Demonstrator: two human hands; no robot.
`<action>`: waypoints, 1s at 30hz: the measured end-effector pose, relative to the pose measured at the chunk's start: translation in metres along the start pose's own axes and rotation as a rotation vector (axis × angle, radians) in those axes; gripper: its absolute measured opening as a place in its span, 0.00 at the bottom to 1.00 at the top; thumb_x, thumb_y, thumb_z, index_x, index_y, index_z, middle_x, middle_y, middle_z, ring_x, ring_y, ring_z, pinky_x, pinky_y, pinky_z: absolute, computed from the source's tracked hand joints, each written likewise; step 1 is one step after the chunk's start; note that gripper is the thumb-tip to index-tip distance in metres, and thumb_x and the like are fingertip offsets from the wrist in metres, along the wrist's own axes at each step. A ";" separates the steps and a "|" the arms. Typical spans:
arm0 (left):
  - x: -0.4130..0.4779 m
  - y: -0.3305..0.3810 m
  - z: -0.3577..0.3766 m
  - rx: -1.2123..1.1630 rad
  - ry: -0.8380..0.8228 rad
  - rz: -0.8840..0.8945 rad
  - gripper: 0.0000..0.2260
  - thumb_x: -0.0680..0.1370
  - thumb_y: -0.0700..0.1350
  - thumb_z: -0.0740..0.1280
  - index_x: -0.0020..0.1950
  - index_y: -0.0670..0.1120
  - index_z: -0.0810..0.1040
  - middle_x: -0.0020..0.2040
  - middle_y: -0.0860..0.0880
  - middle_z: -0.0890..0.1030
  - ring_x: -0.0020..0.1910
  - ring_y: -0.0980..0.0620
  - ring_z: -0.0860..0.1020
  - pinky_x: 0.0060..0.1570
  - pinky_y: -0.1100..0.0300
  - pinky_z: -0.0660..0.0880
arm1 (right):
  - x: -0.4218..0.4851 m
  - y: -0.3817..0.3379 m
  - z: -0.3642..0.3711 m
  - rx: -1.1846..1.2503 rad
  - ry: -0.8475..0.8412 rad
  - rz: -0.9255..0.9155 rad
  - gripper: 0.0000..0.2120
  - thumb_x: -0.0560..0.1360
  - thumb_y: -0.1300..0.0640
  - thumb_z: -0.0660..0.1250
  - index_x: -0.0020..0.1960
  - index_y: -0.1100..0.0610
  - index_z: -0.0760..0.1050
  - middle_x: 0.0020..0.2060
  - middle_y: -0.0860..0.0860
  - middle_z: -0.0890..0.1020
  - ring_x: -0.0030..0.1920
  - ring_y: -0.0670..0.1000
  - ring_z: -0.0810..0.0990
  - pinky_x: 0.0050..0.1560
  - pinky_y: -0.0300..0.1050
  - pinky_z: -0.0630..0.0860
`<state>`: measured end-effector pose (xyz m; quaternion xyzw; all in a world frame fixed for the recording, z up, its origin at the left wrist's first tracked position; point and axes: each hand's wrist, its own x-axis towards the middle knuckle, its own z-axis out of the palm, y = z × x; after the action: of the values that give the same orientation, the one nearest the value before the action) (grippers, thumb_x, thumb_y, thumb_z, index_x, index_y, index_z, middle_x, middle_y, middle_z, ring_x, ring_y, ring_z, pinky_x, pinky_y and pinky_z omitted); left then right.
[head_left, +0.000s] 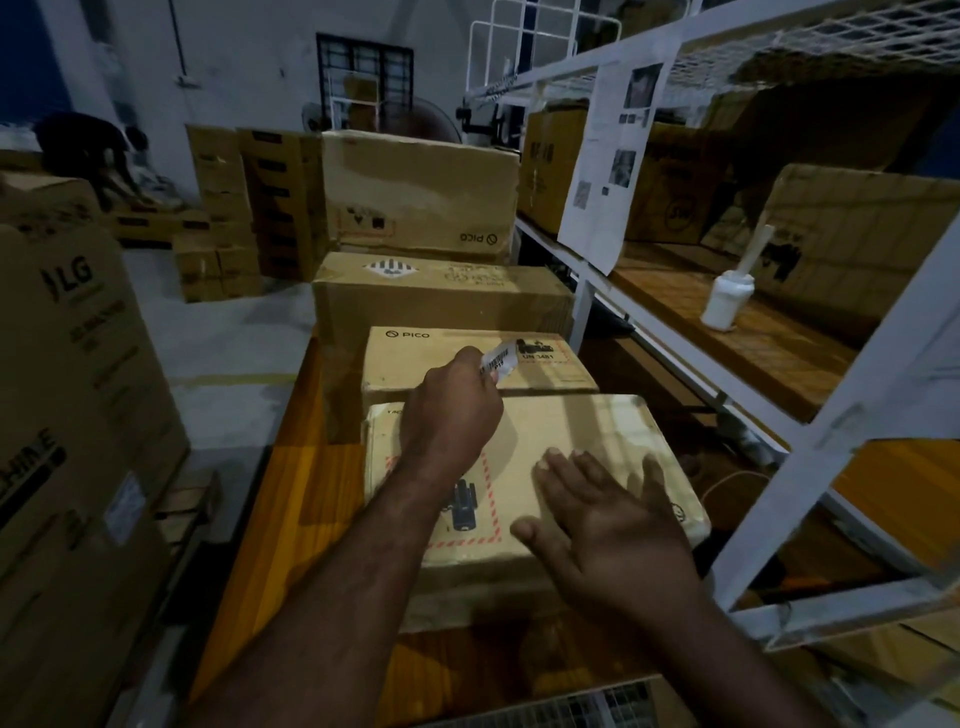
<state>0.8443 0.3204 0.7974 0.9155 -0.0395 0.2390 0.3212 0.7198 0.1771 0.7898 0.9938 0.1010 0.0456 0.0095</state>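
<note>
Storeroom: cardboard box (571, 426), perhaps paper label (497, 359)

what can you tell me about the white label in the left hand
The white label is a small, thin strip, paper or sticker by its look, printed with black barcode lines and characters too blurred to read. The left hand pinches one end; the rest sticks out up and to the right. It shows over the PICO carton; whether it touches that carton cannot be told.
</note>
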 end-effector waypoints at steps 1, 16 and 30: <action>0.000 0.000 0.000 -0.001 0.001 0.002 0.09 0.81 0.53 0.61 0.55 0.49 0.75 0.47 0.46 0.83 0.43 0.43 0.80 0.36 0.55 0.73 | 0.008 -0.002 -0.003 0.011 -0.025 0.027 0.53 0.63 0.27 0.20 0.80 0.47 0.49 0.80 0.44 0.49 0.79 0.47 0.45 0.74 0.65 0.34; -0.005 -0.002 -0.013 -0.088 -0.089 0.011 0.07 0.82 0.52 0.61 0.51 0.49 0.74 0.42 0.51 0.78 0.40 0.48 0.77 0.34 0.56 0.71 | 0.007 0.018 0.002 0.203 0.128 0.103 0.23 0.79 0.35 0.51 0.71 0.38 0.67 0.74 0.34 0.63 0.78 0.42 0.54 0.76 0.65 0.40; -0.051 -0.035 -0.060 -0.604 -0.014 -0.364 0.09 0.74 0.58 0.65 0.45 0.54 0.80 0.42 0.46 0.84 0.42 0.42 0.84 0.42 0.35 0.80 | 0.025 0.038 -0.006 0.420 0.083 0.579 0.41 0.70 0.25 0.59 0.75 0.44 0.58 0.75 0.55 0.61 0.72 0.62 0.62 0.67 0.64 0.66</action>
<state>0.7820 0.3807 0.7944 0.7729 0.0532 0.1488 0.6145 0.7511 0.1451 0.7986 0.9588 -0.1772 0.0651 -0.2124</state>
